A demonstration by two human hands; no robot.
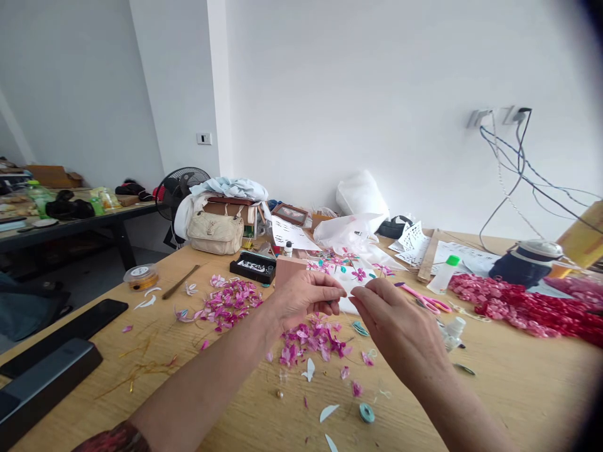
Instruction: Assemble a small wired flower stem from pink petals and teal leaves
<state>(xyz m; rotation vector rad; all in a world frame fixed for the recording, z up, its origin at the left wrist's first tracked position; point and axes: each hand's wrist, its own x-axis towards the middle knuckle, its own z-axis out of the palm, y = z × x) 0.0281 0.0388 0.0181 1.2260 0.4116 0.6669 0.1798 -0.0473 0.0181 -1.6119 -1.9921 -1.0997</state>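
Observation:
My left hand (313, 296) and my right hand (391, 314) meet over the middle of the table, fingertips pinched close together. Whatever sits between them is too small to make out; only a faint pale speck shows at the tips. Beneath and to the left lie two loose heaps of magenta petals, the nearer petal heap (313, 342) under my hands and the farther petal heap (230, 302) beyond my left forearm. Just behind my hands, finished-looking pink flowers (358, 274) with teal leaves rest on a white sheet.
Pink-handled scissors (431, 304), a green-capped bottle (444, 274) and red-pink flower strands (513, 307) lie to the right. A black tray (253, 267) stands behind the petals. At left are a spool of gold wire (140, 276) and a phone (66, 336). A teal spool (366, 412) sits in front.

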